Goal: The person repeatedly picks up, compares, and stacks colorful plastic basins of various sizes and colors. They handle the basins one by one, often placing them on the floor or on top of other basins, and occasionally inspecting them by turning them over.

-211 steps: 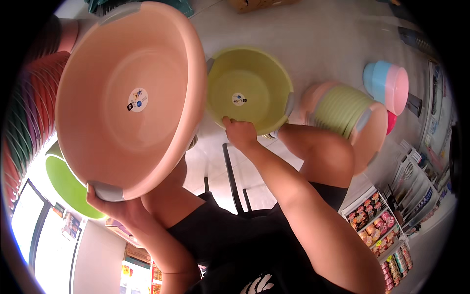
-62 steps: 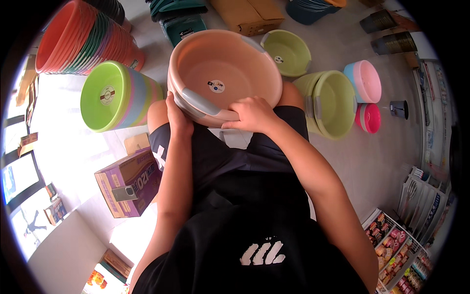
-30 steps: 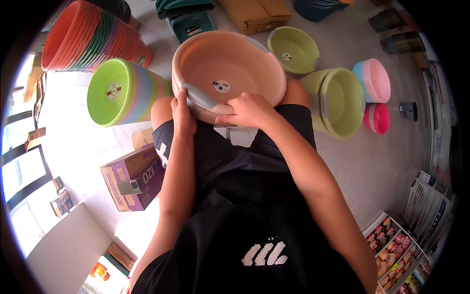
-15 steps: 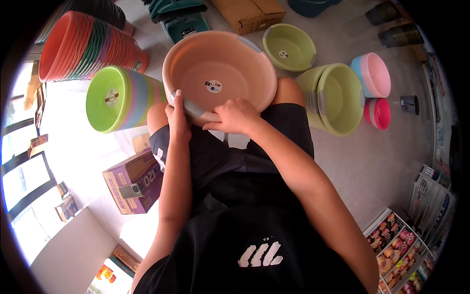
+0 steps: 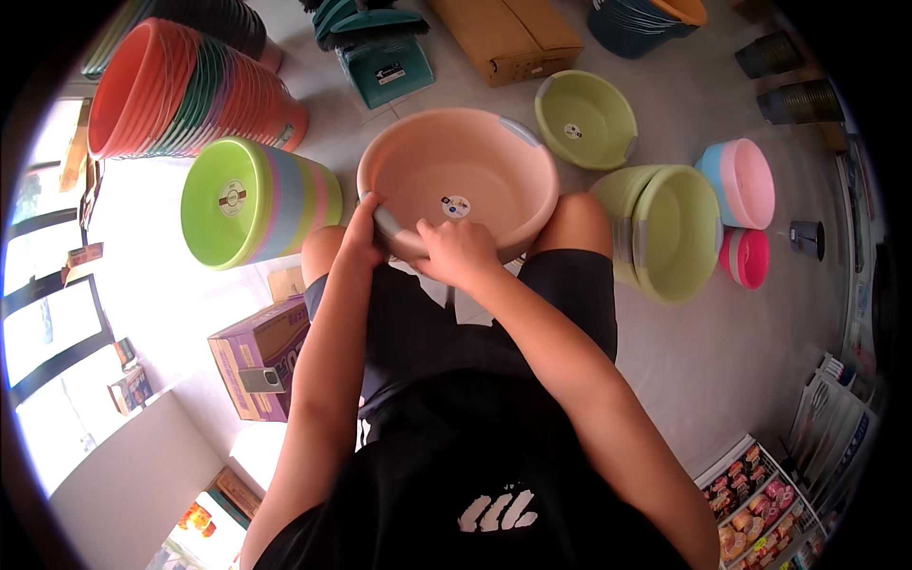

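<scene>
A round pink basin (image 5: 499, 180) with grey handle grips sits tilted at my knees, its inside facing me and a round sticker on its bottom. My left hand (image 5: 363, 231) is closed on the rim beside the near-left grey grip (image 5: 388, 224), thumb on top. On the near rim, a little to the right, my right hand (image 5: 461, 253) holds on with bent fingers reaching over the edge. The basin's underside and the fingers beneath it are hidden.
Stacked green basins (image 5: 679, 237) stand right of my knee, a single green basin (image 5: 587, 119) behind them. To the left are nested pastel tubs (image 5: 228, 204) and red buckets (image 5: 128, 90). A purple carton (image 5: 242, 370) carries a phone (image 5: 261, 380). A cardboard box (image 5: 503, 43) lies beyond.
The basin sits lower and farther from me, with more floor showing beyond it. My right hand has shifted from the grey grip to the rim beside it. The whole view has shifted slightly.
</scene>
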`<state>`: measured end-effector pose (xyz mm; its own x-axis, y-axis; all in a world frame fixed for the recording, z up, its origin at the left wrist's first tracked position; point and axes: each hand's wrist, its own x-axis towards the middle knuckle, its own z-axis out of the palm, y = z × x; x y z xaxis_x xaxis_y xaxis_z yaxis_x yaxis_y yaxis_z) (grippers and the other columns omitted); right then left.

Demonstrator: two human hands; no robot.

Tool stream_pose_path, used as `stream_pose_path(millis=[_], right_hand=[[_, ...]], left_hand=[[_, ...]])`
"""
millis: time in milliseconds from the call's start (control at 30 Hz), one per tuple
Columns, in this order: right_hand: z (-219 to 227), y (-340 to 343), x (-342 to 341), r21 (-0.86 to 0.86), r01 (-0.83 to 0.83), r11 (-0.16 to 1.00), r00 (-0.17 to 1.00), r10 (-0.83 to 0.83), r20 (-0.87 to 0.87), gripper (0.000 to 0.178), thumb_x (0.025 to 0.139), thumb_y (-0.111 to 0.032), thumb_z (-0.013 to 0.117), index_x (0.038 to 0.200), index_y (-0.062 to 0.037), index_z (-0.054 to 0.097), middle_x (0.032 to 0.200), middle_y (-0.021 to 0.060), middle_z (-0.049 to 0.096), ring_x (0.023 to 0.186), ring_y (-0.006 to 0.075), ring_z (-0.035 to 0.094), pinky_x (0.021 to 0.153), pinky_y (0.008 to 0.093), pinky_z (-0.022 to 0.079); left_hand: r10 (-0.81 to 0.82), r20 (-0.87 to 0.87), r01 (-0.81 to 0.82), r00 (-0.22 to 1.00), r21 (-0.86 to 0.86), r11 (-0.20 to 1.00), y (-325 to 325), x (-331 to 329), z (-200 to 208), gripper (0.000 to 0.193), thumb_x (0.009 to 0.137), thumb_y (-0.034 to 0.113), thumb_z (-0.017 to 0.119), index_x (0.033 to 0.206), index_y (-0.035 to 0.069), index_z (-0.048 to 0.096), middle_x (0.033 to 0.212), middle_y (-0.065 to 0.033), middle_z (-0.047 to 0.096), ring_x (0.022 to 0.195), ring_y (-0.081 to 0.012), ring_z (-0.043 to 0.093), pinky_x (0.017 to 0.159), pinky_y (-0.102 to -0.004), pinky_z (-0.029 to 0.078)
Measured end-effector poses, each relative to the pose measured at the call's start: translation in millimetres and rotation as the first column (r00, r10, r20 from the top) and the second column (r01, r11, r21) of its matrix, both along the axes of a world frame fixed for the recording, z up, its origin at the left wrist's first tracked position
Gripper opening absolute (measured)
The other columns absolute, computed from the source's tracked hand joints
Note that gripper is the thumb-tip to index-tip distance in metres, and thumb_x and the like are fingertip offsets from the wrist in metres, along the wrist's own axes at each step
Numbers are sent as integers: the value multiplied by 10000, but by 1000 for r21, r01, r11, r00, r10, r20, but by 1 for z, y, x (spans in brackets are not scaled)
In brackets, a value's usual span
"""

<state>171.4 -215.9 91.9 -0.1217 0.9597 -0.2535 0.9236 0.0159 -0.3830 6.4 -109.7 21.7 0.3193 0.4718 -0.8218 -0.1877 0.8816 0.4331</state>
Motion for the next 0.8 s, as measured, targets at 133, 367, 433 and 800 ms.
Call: stream_pose_path(millis=[133,367,433,800], right_hand=[[-25,12,1,59,-70,996,996,67,50,299,801,-247,716,1016,-95,575,706,92,691,652,295,707,551,425,546],[-84,67,23,57,8,998,1000,-8,-2,242,788,-168,692,967,-84,553,743,110,674,662,305,692,572,438,545],[-114,86,23,82,28,996,1000,-27,-12,225,784,-155,687,944,-87,544,757,106,659,676,295,686,582,427,546],[-227,175,-25,86,150,985,985,-156,78,255,775,-143,628,1026,-148,583,834,49,641,746,231,675,651,391,488]], left_hand=[[11,53,-7,999,-87,996,24,-1,-47,691,793,394,656,1359,36,489,1311,-162,549,1202,-317,509,1031,-466,390],[-210,-37,213,977,119,970,93,27,-80,674,822,360,658,1329,-42,470,1214,-169,584,1098,-286,579,911,-393,494],[-186,-61,195,981,215,957,112,32,-106,729,789,356,673,1348,-44,428,1185,-150,569,1066,-255,575,886,-378,503],[-179,-18,179,984,199,963,209,-13,-244,688,803,212,649,1412,48,373,1267,-134,536,1170,-297,541,1043,-423,428]])
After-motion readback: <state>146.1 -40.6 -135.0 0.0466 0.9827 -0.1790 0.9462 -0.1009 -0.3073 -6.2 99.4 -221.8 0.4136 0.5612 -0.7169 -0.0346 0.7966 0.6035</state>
